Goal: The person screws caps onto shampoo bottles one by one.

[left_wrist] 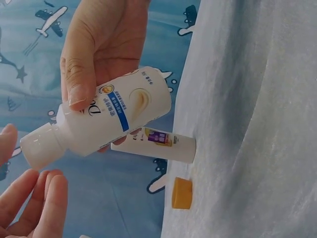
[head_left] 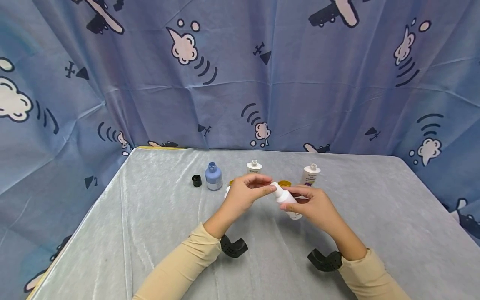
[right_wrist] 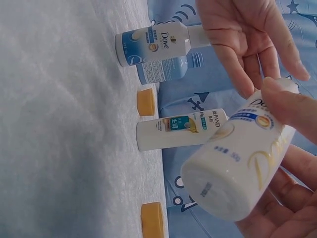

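My right hand [head_left: 313,206] grips a white Dove bottle [left_wrist: 116,114] round its body, thumb on one side and fingers on the other. The bottle is tilted above the table, its white cap [left_wrist: 42,146] pointing towards my left hand [head_left: 245,189]. Around that cap the left thumb and fingertips are spread, right at its edge with a narrow gap showing by the thumb. Past the held bottle stands an uncapped white bottle with a purple label [head_left: 311,175], a yellow cap [head_left: 285,183] near it.
Behind the left hand stand a capped blue-and-white Dove bottle [right_wrist: 153,44], an uncapped blue bottle [head_left: 213,177] and a white bottle with a green label [right_wrist: 181,130]. A black cap [head_left: 196,180] and another yellow cap [right_wrist: 146,102] lie close by. Patterned curtain [head_left: 240,83] hangs behind the grey-covered table [head_left: 157,225].
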`<state>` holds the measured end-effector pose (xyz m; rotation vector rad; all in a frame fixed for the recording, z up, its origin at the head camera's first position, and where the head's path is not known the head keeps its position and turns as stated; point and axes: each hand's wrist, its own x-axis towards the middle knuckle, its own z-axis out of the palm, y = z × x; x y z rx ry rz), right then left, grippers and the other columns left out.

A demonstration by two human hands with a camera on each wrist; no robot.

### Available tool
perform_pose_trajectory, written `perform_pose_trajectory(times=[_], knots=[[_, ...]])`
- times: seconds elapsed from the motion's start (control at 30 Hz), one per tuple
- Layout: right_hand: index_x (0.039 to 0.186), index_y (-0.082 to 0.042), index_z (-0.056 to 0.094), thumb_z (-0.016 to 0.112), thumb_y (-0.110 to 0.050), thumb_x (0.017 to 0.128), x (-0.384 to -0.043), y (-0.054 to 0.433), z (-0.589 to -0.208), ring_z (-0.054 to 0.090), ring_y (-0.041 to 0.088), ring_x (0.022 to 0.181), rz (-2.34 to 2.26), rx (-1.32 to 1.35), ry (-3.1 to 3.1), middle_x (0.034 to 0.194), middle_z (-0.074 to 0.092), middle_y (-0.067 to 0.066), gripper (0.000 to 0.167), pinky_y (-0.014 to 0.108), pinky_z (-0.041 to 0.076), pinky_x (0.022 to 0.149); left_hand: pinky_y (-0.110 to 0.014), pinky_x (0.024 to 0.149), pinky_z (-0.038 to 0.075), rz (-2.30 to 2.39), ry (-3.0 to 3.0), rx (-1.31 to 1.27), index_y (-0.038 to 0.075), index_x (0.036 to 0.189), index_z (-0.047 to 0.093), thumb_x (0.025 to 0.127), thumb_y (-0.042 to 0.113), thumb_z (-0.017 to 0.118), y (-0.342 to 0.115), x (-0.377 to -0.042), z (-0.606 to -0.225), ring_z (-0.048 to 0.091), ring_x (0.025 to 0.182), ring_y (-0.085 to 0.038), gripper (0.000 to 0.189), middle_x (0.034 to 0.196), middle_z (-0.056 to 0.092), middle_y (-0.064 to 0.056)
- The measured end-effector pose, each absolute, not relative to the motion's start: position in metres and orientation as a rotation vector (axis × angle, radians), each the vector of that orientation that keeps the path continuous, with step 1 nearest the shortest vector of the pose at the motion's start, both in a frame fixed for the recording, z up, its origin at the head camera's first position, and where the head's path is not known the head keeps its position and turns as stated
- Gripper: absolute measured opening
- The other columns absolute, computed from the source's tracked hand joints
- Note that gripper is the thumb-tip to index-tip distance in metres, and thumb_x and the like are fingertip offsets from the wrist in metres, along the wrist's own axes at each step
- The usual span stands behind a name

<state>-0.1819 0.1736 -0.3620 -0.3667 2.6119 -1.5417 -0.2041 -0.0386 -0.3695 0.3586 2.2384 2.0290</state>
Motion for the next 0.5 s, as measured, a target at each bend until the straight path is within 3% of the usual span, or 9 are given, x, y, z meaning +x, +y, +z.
perform_pose_trajectory(times=[0.2,0.5], knots=[[0.125,0.001,0.067,0.082,-0.019,0.083,-0.1816,0.1742,-0.363,0.07,0.032,0.106,-1.541,-0.383,2.621,0.126,0.065,0.023,0.05,0.03,0.061,0.079,-0.022,0.079,0.054,2.011,2.225,0.354,0.008,0.105,0.076,0.085,0.022,0.08,-0.0374,-0.2036,-0.3697,0.066,0.085,-0.004,0.025,0.101,0.076,-0.008],[0.125,0.001,0.067,0.083,-0.019,0.082,-0.1815,0.1748,-0.3623,0.069,0.031,0.107,-1.532,-0.402,2.642,0.125,0.066,0.021,0.05,0.03,0.061,0.082,-0.023,0.085,0.057,2.008,2.191,0.421,0.003,0.112,0.073,0.087,0.014,0.076,-0.0373,-0.2036,-0.3684,0.068,0.091,-0.004,0.028,0.111,0.075,-0.014]])
